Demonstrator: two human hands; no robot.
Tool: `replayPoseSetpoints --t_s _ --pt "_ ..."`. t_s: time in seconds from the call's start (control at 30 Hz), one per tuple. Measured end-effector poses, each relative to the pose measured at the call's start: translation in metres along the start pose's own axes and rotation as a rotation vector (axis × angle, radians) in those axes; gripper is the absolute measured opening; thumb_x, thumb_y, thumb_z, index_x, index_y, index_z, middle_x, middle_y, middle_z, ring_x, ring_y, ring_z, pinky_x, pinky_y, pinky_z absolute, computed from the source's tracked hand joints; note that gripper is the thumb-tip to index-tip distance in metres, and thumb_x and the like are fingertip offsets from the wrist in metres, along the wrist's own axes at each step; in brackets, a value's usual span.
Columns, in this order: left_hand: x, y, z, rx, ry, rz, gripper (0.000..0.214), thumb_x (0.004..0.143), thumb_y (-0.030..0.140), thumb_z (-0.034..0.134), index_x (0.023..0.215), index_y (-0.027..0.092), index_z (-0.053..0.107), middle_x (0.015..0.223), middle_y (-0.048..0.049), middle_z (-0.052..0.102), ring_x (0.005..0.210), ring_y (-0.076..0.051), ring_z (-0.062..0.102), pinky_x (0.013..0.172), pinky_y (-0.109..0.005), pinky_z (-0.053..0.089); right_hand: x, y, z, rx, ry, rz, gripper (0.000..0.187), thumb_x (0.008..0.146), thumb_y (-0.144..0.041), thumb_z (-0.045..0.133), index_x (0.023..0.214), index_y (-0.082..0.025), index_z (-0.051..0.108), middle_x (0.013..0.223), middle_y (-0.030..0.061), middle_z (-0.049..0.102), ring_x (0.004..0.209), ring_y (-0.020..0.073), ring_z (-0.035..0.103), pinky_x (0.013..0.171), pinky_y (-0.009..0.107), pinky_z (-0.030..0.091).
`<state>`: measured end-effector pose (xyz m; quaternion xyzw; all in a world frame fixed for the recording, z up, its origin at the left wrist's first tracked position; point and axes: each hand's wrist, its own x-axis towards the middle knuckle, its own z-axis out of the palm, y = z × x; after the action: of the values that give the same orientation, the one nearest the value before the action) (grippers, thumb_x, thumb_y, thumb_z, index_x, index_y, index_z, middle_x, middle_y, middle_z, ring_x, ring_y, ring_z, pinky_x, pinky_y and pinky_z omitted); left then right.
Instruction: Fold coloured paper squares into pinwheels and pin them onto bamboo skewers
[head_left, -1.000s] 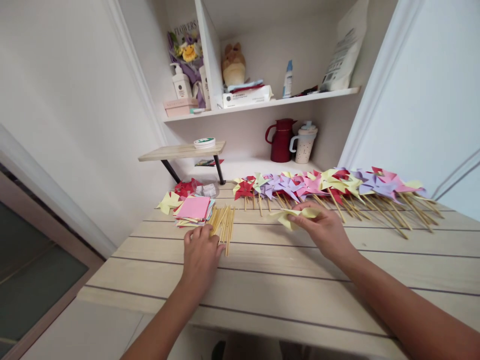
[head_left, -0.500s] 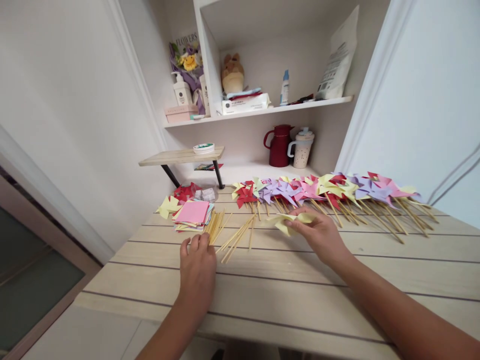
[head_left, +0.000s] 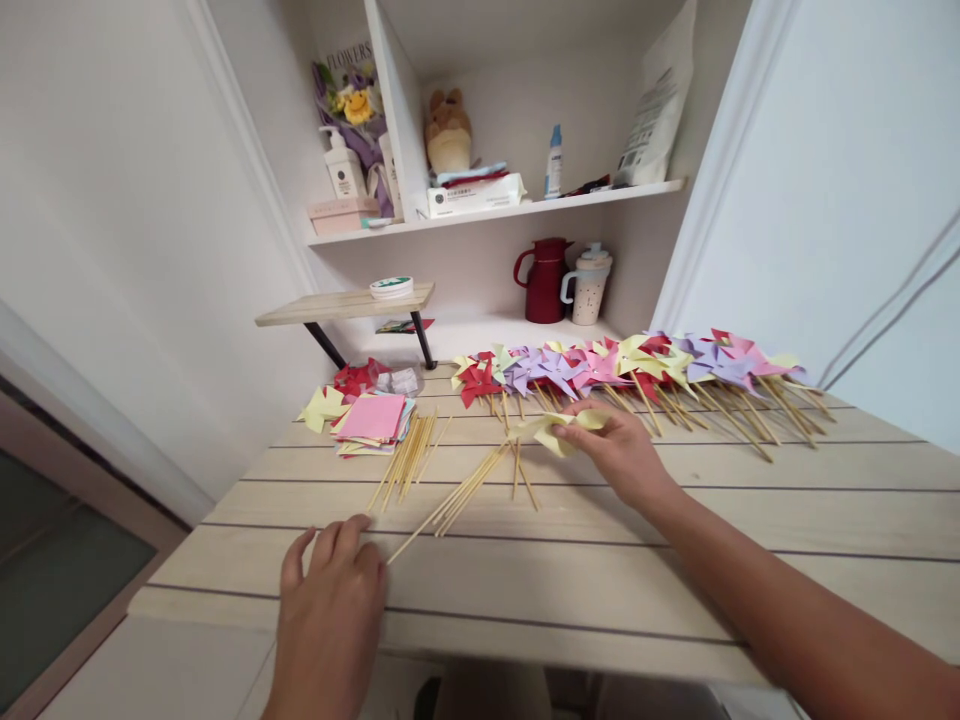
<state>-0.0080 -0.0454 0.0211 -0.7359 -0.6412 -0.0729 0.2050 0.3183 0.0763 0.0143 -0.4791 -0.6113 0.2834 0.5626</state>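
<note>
My right hand (head_left: 619, 452) pinches a yellow folded paper pinwheel (head_left: 541, 432) just above the wooden tabletop (head_left: 570, 570). Resting near the front edge, my left hand (head_left: 330, 600) has its fingers curled down on the wood, with the tip of one thin wooden stick (head_left: 420, 525) at its fingertips; whether it grips the stick is unclear. More wooden sticks (head_left: 480, 482) lie fanned out between my hands, and another bundle of sticks (head_left: 405, 462) lies beside a stack of coloured paper squares (head_left: 371, 420).
A long row of finished pinwheels (head_left: 637, 365) on sticks lies across the back of the table. Red folded pieces (head_left: 358, 378) sit behind the paper stack. A small raised shelf (head_left: 341, 303), a red jug (head_left: 544, 282) and a mug (head_left: 589, 285) stand at the back.
My left hand has drawn back toward the front edge, and the sticks have spread out from their bundle across the table. The right hand keeps the yellow pinwheel.
</note>
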Motion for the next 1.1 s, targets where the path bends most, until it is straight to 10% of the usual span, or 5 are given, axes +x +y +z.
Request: replayPoseSetpoints --t_s 0.4,0.73,1.1 --pt "0.007 0.015 -0.017 -0.118 0.032 -0.048 0.022 0.092 0.022 0.052 0.104 0.024 0.071 0.112 -0.0069 0.073 0.103 -0.025 0.064 0.104 -0.047 0.031 -0.001 -0.003 0.003 -0.002 0.020 -0.012 0.028 0.072 -0.048 0.077 0.079 -0.022 0.070 0.065 -0.0017 0.062 0.058 0.0152 0.052 0.056 0.028 0.039" --pt "0.047 0.042 -0.006 -0.018 -0.334 -0.068 0.028 0.089 0.003 0.043 0.091 0.015 0.068 0.095 -0.0107 0.070 0.091 -0.025 0.066 0.072 -0.034 0.047 -0.002 -0.010 0.002 0.093 0.024 0.045 0.025 0.069 -0.042 0.080 0.078 -0.021 0.069 0.067 -0.0014 0.064 0.061 0.0157 0.056 0.058 0.028 0.043" --pt "0.058 0.032 0.020 -0.070 -0.190 -0.122 0.024 0.091 0.009 0.045 0.092 0.014 0.068 0.095 -0.0111 0.070 0.095 -0.023 0.066 0.071 -0.030 0.048 0.001 0.002 0.006 0.340 0.046 0.121 0.036 0.063 -0.047 0.086 0.079 -0.021 0.067 0.071 0.0001 0.067 0.067 0.0188 0.061 0.063 0.032 0.048"
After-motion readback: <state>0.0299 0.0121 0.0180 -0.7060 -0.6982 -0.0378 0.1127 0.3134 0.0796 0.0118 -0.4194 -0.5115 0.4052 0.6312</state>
